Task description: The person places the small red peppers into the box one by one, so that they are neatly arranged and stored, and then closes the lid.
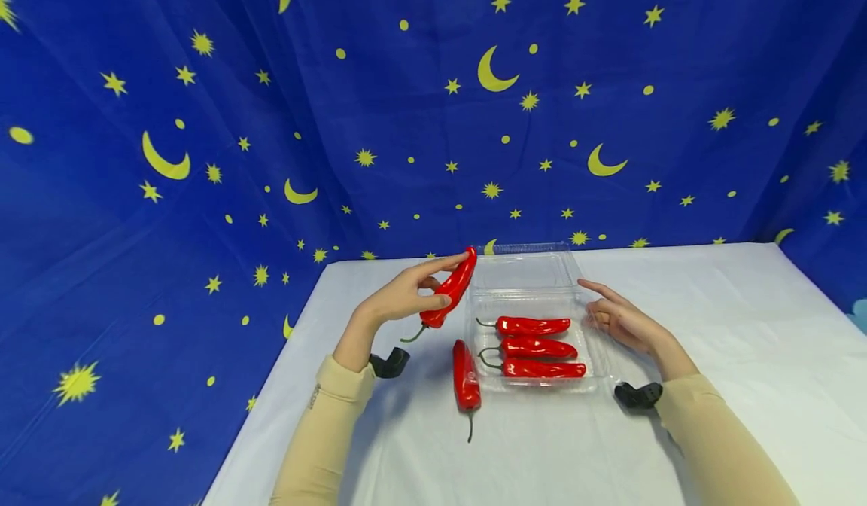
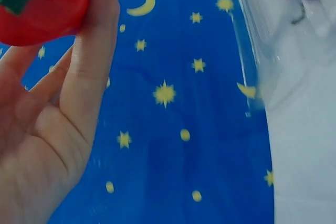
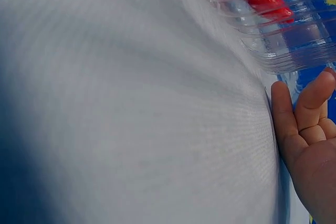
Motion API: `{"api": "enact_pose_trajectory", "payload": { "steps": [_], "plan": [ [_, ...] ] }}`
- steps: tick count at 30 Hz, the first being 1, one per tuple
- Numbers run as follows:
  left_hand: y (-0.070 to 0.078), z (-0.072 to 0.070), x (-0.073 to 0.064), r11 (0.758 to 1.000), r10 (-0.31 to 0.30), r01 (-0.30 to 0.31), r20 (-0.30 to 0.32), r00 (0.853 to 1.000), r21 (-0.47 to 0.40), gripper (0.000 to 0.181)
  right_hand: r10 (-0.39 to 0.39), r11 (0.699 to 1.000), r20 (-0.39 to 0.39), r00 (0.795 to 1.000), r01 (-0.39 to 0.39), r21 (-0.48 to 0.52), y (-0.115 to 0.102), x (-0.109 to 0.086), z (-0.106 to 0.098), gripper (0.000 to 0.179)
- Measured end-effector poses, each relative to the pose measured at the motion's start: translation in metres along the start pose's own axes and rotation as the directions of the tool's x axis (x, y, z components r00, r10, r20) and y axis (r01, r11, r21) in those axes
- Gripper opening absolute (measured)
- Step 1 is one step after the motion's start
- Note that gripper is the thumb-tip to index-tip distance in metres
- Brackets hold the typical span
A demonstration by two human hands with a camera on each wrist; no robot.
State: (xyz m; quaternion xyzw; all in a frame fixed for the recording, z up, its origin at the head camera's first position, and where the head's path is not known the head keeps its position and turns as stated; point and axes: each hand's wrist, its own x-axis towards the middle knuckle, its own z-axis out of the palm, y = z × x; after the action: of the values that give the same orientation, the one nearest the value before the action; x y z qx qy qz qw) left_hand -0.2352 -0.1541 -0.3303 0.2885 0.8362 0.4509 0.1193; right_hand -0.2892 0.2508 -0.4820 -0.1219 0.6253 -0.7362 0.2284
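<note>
Glossy red tapered pepper with green stem [image 1: 452, 289], in the grip of the left hand [image 1: 400, 295], beside the left edge of a clear ribbed plastic box [image 1: 535, 385].
Box: thin-walled, lid [image 1: 524, 272] raised toward the table's [image 1: 745, 303] far edge; contains three slender red peppers [image 1: 538, 348], parallel, stems left. One loose red pepper [image 1: 466, 376] outside its near-left corner. Right hand [image 1: 626, 321]: relaxed, holding nothing, by the right wall; contact cannot be told. Handling, in judgement: slick skin suits a light, steady pinch; level the pepper before lowering, sparing stem and flimsy rim.
</note>
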Motion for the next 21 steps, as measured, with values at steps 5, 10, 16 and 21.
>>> {"api": "enact_pose_trajectory", "payload": {
  "steps": [5, 10, 16, 21],
  "plan": [
    [0.009, 0.009, 0.023, 0.998, 0.023, -0.029, 0.107, 0.994, 0.05, 0.066, 0.011, 1.0, 0.003, 1.0, -0.011, 0.003, 0.001, 0.0, 0.0, 0.062],
    [0.013, 0.02, 0.045, 0.995, 0.032, -0.051, 0.211, 0.977, 0.085, 0.066, 0.026, 0.999, -0.026, 0.999, -0.027, -0.023, 0.0, 0.001, 0.0, 0.062],
    [0.011, 0.033, 0.062, 0.982, 0.099, -0.142, 0.299, 0.949, 0.127, 0.064, 0.026, 1.0, -0.022, 0.999, -0.027, -0.017, -0.002, 0.001, 0.0, 0.063],
    [0.002, 0.049, 0.067, 0.975, 0.127, -0.18, 0.338, 0.932, 0.132, 0.06, 0.024, 1.0, -0.021, 0.999, -0.024, -0.01, -0.001, 0.002, 0.0, 0.062]
  ]
}}
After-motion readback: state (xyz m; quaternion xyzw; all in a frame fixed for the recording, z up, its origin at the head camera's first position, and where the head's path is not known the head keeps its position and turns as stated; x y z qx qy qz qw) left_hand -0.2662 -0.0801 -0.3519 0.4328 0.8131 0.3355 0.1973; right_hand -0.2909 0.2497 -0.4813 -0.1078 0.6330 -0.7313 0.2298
